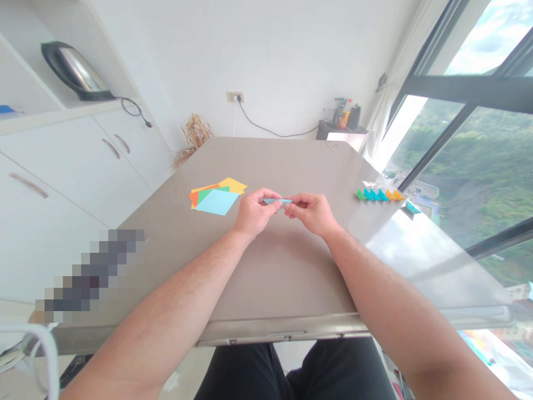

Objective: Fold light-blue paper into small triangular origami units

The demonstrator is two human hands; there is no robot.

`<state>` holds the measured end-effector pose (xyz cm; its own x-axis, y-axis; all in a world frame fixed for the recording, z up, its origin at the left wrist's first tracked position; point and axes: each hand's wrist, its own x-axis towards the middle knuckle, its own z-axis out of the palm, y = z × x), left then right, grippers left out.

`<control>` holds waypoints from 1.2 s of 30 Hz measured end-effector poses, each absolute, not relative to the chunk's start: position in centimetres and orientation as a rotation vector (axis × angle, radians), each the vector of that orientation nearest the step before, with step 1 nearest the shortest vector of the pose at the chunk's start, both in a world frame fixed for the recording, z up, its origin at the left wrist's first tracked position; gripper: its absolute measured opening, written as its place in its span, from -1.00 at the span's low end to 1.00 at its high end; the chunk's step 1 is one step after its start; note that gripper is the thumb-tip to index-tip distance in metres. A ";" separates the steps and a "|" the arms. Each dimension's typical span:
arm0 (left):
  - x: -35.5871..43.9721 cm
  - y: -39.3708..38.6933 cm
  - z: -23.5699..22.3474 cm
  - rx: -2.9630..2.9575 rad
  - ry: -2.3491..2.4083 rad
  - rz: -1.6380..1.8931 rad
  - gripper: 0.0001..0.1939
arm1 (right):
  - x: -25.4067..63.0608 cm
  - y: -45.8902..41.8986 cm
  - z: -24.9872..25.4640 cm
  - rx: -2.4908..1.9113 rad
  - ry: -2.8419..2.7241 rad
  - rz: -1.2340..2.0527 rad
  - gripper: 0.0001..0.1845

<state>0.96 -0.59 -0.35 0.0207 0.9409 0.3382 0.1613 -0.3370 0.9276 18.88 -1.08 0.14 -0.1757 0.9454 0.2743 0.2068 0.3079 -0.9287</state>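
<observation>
A narrow folded strip of light blue paper (277, 201) is pinched between both my hands just above the grey table (287, 266). My left hand (253, 212) grips its left end with closed fingers. My right hand (311, 213) pinches its right end, fingers curled. To the left of my hands lies a small stack of coloured paper squares (216, 197), light blue on top over green, orange and yellow.
A row of small folded paper pieces (380, 195), green, blue and orange, lies near the table's right edge, with one teal piece (412, 208) apart. White cabinets stand at the left, a large window at the right, a wall socket with cable behind.
</observation>
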 end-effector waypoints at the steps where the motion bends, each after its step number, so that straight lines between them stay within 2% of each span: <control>1: 1.0 -0.6 -0.4 1.586 1.151 1.387 -0.80 | 18.9 -1.1 0.1 -1.067 -1.611 0.960 -0.71; 16: 0.8 -0.4 -0.7 1.604 1.186 1.424 -0.81 | 18.6 -1.0 0.0 -1.012 -1.562 0.965 -0.77; 23: 0.7 -0.1 -1.1 1.524 1.114 1.446 -0.68 | 18.6 -0.9 -0.1 -0.955 -1.469 1.010 -0.75; 29: 0.8 -0.1 -1.1 1.538 1.089 1.418 -0.76 | 18.3 -1.2 0.1 -1.083 -1.529 0.914 -0.80; 36: 1.1 -0.3 -0.6 1.389 0.969 1.400 -0.72 | 18.5 -1.1 0.0 -1.040 -1.515 0.922 -0.74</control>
<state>1.08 -0.33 -0.62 0.0474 0.9583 0.2817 -0.0738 -0.2779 0.9578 18.48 -1.10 -0.04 -0.0914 0.9434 0.3188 0.1502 0.3295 -0.9321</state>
